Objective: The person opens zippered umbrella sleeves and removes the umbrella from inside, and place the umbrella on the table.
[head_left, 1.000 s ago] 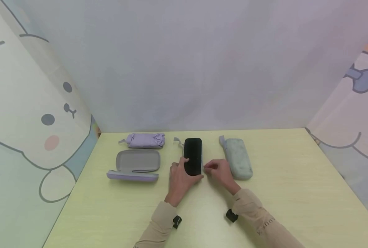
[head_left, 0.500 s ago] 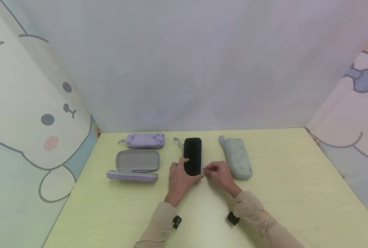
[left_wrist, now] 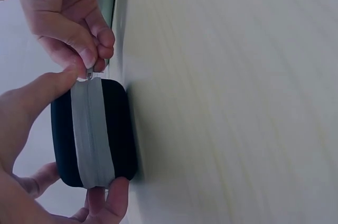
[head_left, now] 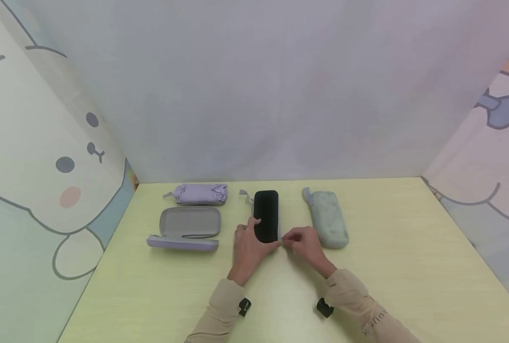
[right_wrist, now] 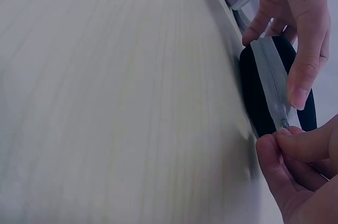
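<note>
A black zip case point(head_left: 266, 207) lies on the table, its rounded top facing up. My left hand point(head_left: 251, 245) grips its near end, thumb by the near right corner and fingers round the left side. A grey zipper band point(left_wrist: 94, 134) runs along the case's side, its teeth closed over the near end in the left wrist view. My right hand point(head_left: 308, 245) pinches the small zipper pull point(right_wrist: 285, 124) between thumb and forefinger at the case's near right corner, close to the left thumb. Fingers cover most of the pull.
Left of the case lies an open case point(head_left: 190, 221) with a grey inside and a lilac lid point(head_left: 182, 243). Behind it is a crinkled lilac pouch point(head_left: 200, 194). A pale green case point(head_left: 330, 220) lies close to my right hand. A curtain point(head_left: 276, 95) hangs behind the table.
My right hand has drawn slightly toward me along the case's right side, pinching the zipper pull, down to the near corner. My left hand and the case have stayed put.
</note>
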The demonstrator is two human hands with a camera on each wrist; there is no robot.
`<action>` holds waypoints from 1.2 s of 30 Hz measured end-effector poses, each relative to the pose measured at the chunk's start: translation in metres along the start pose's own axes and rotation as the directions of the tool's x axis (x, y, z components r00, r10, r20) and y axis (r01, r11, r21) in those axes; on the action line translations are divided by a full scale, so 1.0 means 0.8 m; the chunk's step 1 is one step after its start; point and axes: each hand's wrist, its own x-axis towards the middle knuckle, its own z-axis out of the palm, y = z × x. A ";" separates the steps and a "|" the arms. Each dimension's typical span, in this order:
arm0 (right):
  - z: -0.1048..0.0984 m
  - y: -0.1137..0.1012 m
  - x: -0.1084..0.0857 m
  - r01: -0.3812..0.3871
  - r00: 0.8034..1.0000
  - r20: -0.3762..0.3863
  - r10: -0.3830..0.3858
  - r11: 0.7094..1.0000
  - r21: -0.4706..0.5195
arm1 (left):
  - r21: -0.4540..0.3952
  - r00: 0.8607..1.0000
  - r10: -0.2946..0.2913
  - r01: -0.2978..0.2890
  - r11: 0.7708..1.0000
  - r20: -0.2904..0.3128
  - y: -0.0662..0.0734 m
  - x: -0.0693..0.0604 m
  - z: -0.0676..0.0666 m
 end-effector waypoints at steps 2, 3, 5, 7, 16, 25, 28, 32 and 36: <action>0.000 0.000 -0.001 -0.001 1.000 0.004 0.001 1.000 -0.001 | -0.003 1.000 -0.005 0.005 1.000 0.002 0.001 0.000 0.000; -0.001 0.000 -0.002 -0.001 1.000 0.005 0.001 1.000 -0.004 | -0.007 1.000 -0.006 0.006 1.000 0.001 0.001 0.000 0.000; -0.001 0.000 -0.003 0.000 1.000 0.008 0.000 1.000 -0.011 | -0.008 1.000 -0.007 0.007 1.000 0.000 0.002 -0.001 0.001; -0.001 0.000 -0.005 -0.003 1.000 0.007 0.004 1.000 -0.022 | -0.009 1.000 -0.006 0.006 1.000 -0.005 0.002 -0.001 0.002; 0.000 -0.003 -0.014 0.005 1.000 0.020 -0.005 1.000 0.009 | -0.008 0.999 -0.025 0.025 1.000 -0.023 0.005 0.000 0.006; 0.001 -0.006 -0.014 0.057 0.998 0.014 -0.057 0.998 -0.025 | -0.092 0.996 -0.019 0.027 0.995 0.087 0.010 0.005 -0.017; -0.002 -0.007 -0.013 0.052 0.998 0.025 -0.051 0.998 -0.026 | -0.114 0.990 0.027 -0.012 0.993 0.138 0.012 0.017 -0.031; -0.005 -0.008 -0.013 0.042 0.999 0.032 -0.041 0.999 -0.022 | -0.127 0.963 0.186 -0.163 0.978 0.196 0.011 0.038 -0.049; -0.007 -0.008 -0.012 0.051 0.998 0.030 -0.050 0.998 -0.044 | -0.075 0.901 0.328 -0.321 0.944 0.284 0.008 0.053 -0.057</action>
